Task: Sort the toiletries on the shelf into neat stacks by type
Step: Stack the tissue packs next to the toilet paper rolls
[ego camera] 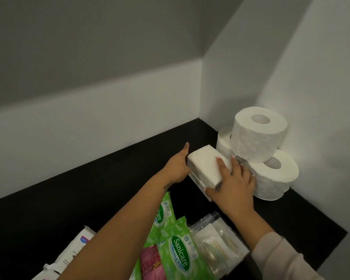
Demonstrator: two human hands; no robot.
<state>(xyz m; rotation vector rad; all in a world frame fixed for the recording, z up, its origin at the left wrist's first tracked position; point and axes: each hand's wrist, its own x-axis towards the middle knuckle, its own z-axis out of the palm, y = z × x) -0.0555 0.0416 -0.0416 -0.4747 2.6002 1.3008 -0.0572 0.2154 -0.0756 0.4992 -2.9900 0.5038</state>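
Two hands, our left hand (176,168) and right hand (233,182), clamp the white tissue pack (207,167) between curled fingers, squaring it onto another pack beneath our fingertips, toilet rolls (259,134) just beyond them, likely building a same-type stack.

White tissue pack (207,165) atop another, beside 3 rolls (259,136)

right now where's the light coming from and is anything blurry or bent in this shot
Head view: light falls brightest on the toilet rolls in the right corner, the ceiling and black shelf stay dim; wide-angle bend curves the wall edges; both hands and the white pack look slightly soft.
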